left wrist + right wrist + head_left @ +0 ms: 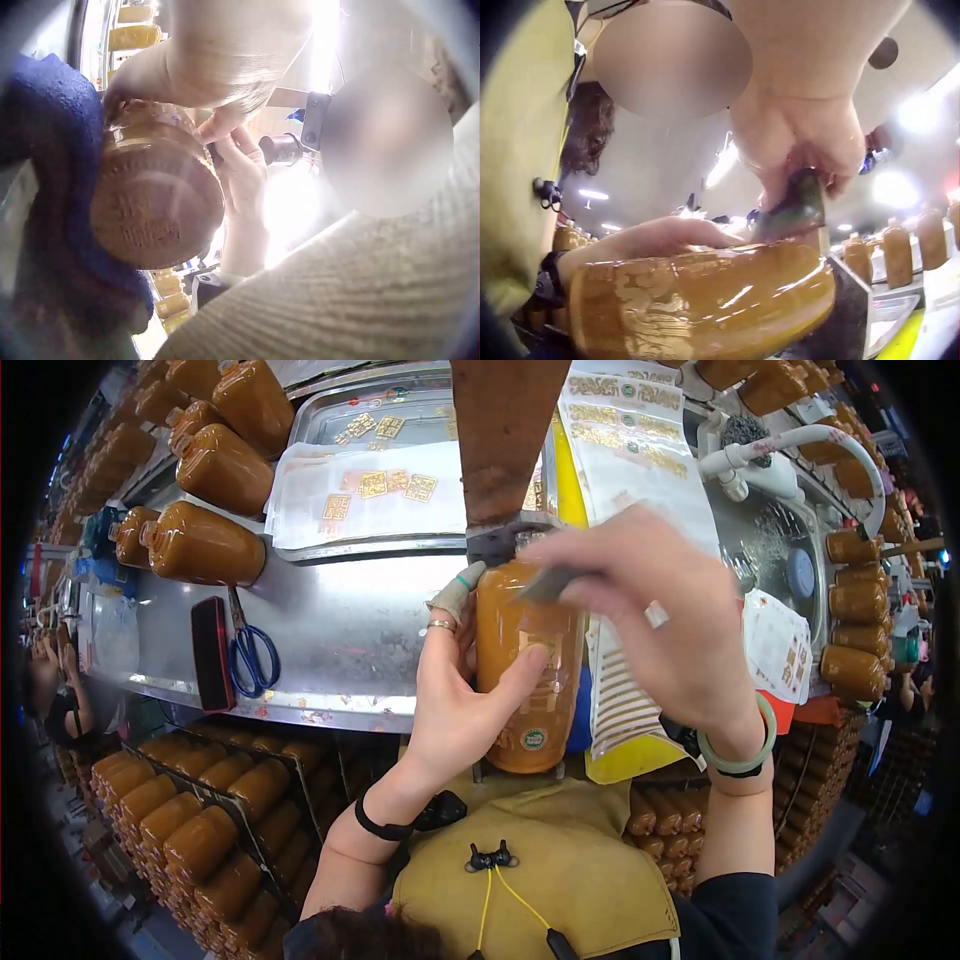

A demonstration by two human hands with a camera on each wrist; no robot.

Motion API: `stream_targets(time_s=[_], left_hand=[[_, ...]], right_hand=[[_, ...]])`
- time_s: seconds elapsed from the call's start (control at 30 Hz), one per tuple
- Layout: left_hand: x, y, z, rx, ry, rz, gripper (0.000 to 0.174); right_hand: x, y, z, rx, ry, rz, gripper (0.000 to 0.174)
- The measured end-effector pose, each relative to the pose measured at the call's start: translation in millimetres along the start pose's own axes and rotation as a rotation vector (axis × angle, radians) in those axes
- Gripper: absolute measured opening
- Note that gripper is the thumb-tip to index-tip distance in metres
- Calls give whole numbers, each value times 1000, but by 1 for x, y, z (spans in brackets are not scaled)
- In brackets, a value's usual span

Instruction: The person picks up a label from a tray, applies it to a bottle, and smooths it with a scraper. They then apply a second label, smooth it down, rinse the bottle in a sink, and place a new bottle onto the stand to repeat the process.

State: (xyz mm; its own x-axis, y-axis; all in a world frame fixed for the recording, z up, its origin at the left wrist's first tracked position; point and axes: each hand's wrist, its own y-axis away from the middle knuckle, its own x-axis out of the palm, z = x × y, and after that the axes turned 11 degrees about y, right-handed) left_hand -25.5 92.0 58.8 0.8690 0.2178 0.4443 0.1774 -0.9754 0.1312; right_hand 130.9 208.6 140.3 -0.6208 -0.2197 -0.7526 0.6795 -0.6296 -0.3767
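A glossy amber-brown bottle (530,670) lies with its neck toward a brown upright post and its base toward the person. My left hand (455,705) holds it from the left, thumb across the front near gold decals, and a pale finger cot covers one fingertip. In the left wrist view the bottle's round base (161,210) shows embossed marks. My right hand (650,610) pinches a dark flat scraper (555,583) over the bottle's shoulder. From the right wrist, the scraper (791,206) looks dark green, with its edge right at the bottle's surface (727,300).
Left on the metal table lie blue-handled scissors (252,660) and a dark red phone-like case (210,655). Behind them, gold decals lie on white paper (300,475) over a tray. More decal sheets (640,450) and a sink (770,550) are at right. Several brown bottles (210,545) stand around.
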Motion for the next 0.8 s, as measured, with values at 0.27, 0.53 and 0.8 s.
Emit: stream_targets(time_s=[0.27, 0.53, 0.8], left_hand=[[1, 1, -3, -12, -3, 11, 79], [-9, 11, -7, -79, 172, 66, 69], [-7, 17, -2, -52, 36, 79, 85]], right_hand=[[6, 13, 8, 0, 28, -17, 31], [11, 61, -6, 697, -653, -95, 29], [59, 94, 13, 805, -803, -15, 73]])
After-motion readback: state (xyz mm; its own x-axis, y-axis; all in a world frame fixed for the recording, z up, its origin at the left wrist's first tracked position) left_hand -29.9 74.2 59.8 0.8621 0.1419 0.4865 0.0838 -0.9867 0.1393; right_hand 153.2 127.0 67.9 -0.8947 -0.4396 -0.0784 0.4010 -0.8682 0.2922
